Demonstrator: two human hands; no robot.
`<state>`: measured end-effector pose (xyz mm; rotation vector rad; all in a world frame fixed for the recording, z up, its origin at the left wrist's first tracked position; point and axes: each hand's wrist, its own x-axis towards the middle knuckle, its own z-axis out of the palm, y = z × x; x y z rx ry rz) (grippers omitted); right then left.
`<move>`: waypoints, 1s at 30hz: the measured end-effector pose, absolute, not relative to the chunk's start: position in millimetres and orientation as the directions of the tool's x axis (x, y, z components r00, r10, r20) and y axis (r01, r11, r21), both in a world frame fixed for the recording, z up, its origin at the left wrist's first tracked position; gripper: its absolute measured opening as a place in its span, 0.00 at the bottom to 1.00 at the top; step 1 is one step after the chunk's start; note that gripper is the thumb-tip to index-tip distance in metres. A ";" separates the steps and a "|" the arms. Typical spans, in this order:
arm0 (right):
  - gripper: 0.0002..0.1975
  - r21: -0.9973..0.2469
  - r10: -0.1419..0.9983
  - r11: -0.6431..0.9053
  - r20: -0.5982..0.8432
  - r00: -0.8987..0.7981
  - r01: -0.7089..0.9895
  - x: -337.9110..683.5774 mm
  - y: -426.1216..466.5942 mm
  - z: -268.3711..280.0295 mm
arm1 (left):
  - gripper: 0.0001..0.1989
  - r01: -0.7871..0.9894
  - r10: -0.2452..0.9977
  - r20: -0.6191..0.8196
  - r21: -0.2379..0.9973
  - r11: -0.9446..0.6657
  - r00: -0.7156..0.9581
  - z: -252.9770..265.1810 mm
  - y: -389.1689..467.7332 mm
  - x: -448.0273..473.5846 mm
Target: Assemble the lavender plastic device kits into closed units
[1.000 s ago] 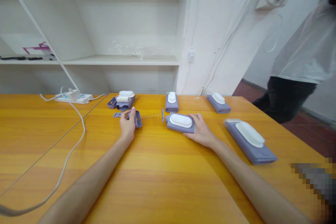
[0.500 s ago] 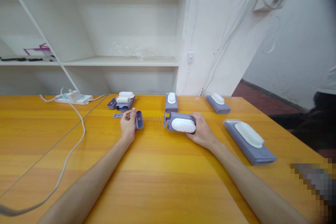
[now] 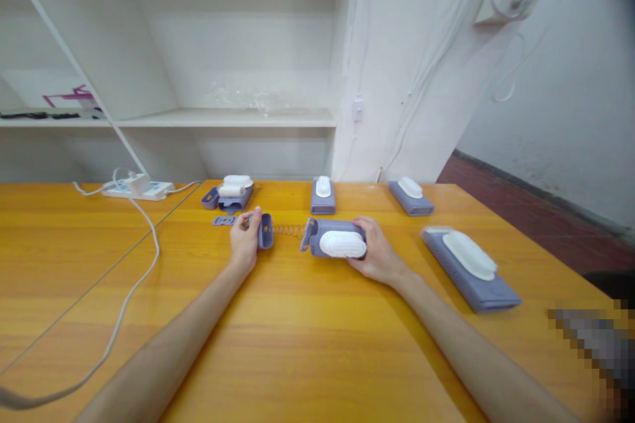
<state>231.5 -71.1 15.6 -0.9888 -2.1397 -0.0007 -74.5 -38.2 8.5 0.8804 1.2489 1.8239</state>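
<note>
Between thumb and fingers, my left hand grips a hollow purple-grey end cap, its opening facing right. My right hand is wrapped round the right end of a purple-grey brush body with a white oval bristle head. A thin coil spring bridges the gap between cap and body. At the body's left end a flat plate with a cutout sits tilted. Another flat slotted plate lies on the table behind my left hand.
At the back left lie a disassembled brush with a white roller and a loose cap. Other brushes stand at the back, back right and right. A power strip trails a white cable across the left.
My hands have come slightly closer, and the spring between them is shorter. The plate at the body's left end now tilts more. The dark shape of a person at the right has mostly left view.
</note>
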 end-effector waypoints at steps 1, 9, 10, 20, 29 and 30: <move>0.36 -0.302 0.650 0.702 0.641 -0.408 0.645 231.1 -71.7 15.8 | 0.27 -0.164 0.846 0.138 0.953 -0.255 -0.515 7.9 -37.8 -74.6; 0.35 -0.310 0.663 0.691 0.631 -0.402 0.654 231.1 -73.7 17.4 | 0.23 -0.073 0.803 0.202 0.954 -0.290 -0.560 9.2 -39.2 -73.3; 0.35 -0.305 0.669 0.683 0.627 -0.400 0.664 231.1 -73.7 17.5 | 0.23 -0.072 0.801 0.205 0.953 -0.294 -0.563 9.2 -39.4 -73.1; 0.34 -0.270 0.694 0.632 0.615 -0.375 0.727 230.3 -74.8 19.1 | 0.24 -0.137 0.741 0.136 0.946 -0.295 -0.657 10.6 -40.7 -69.4; 0.34 -0.296 0.691 0.643 0.621 -0.369 0.707 228.7 -75.7 18.9 | 0.20 -0.088 0.817 0.200 0.953 -0.291 -0.541 19.6 -51.6 -60.6; 0.34 -0.301 0.692 0.644 0.621 -0.369 0.703 228.4 -76.0 19.0 | 0.19 -0.042 0.840 0.241 0.954 -0.297 -0.486 21.2 -55.0 -56.7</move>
